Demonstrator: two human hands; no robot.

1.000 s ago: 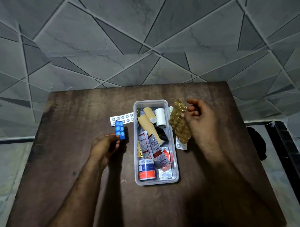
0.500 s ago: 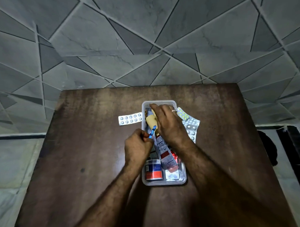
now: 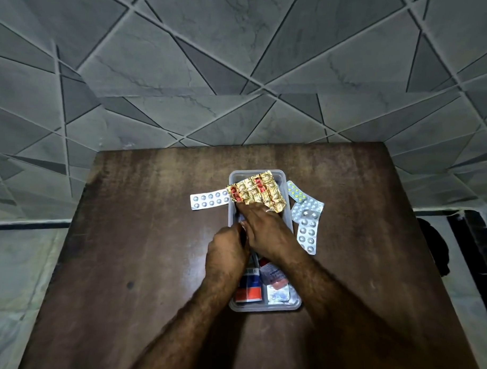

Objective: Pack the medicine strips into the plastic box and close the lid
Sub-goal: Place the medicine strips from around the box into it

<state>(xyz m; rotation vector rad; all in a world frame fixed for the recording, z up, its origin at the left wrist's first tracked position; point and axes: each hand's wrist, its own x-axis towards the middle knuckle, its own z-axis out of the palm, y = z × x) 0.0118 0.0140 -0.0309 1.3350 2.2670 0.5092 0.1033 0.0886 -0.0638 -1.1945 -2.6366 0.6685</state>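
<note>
A: Head view, nearest first: the red-and-blue packet [image 3: 248, 290] at the plastic box's [image 3: 294, 304] near end has print too blurred to read.

B: Grips?

A: Left hand [image 3: 226, 252] curled inside; contents hidden. Right hand [image 3: 265, 229] presses the gold strip [image 3: 254, 194] flat.

B: Risk?

A: That strip juts over the rim, so it may spring out. Silver strips [image 3: 307, 219] wait on the counter [image 3: 152, 236].

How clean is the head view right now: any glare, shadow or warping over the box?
Head view: dim, the gold strip catching glare; both forearms shade the near table; wide-angle bending curves the wall tiles; hands sharp over the box.
</note>
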